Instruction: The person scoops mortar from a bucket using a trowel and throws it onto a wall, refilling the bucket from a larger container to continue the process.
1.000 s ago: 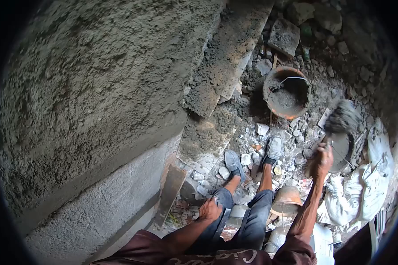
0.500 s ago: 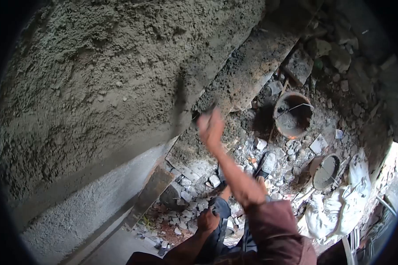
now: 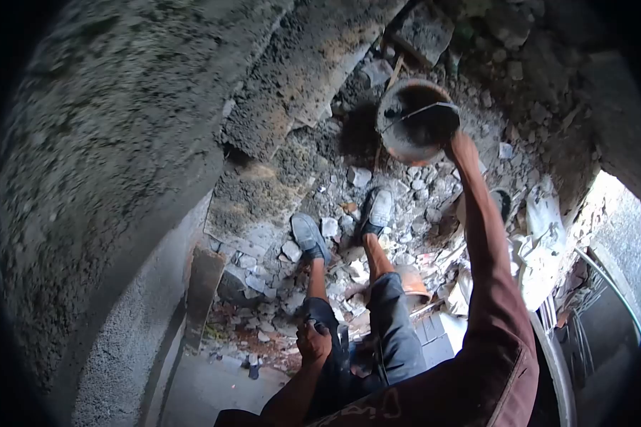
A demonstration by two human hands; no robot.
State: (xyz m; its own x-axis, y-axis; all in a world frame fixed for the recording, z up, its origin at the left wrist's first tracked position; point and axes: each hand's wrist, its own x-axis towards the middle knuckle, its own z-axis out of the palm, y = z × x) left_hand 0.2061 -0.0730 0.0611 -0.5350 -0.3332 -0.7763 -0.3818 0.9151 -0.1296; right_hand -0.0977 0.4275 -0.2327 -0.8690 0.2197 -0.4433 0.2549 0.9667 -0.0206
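Observation:
My right hand (image 3: 458, 144) reaches far down to the right rim of a round orange bucket (image 3: 400, 146) with grey mortar and a wire handle. Its fingers are closed on a dark trowel that dips into the bucket; the blade is lost in shadow. My left hand (image 3: 313, 341) rests on my left thigh on the jeans and holds nothing. A rough wall (image 3: 107, 156) coated in wet grey mortar fills the left side. My two grey shoes (image 3: 310, 235) stand on rubble below.
Broken bricks and stones (image 3: 278, 285) cover the ground around my feet. A mortar-caked plank (image 3: 299, 78) leans along the wall base. White sacks (image 3: 541, 242) and a second small pan (image 3: 501, 201) lie at the right. Bare block courses (image 3: 121, 349) show under the plaster.
My right hand swung from the wall, where it flung mortar, back down to the bucket. The view tilted lower and to the right. My left hand stayed on my thigh.

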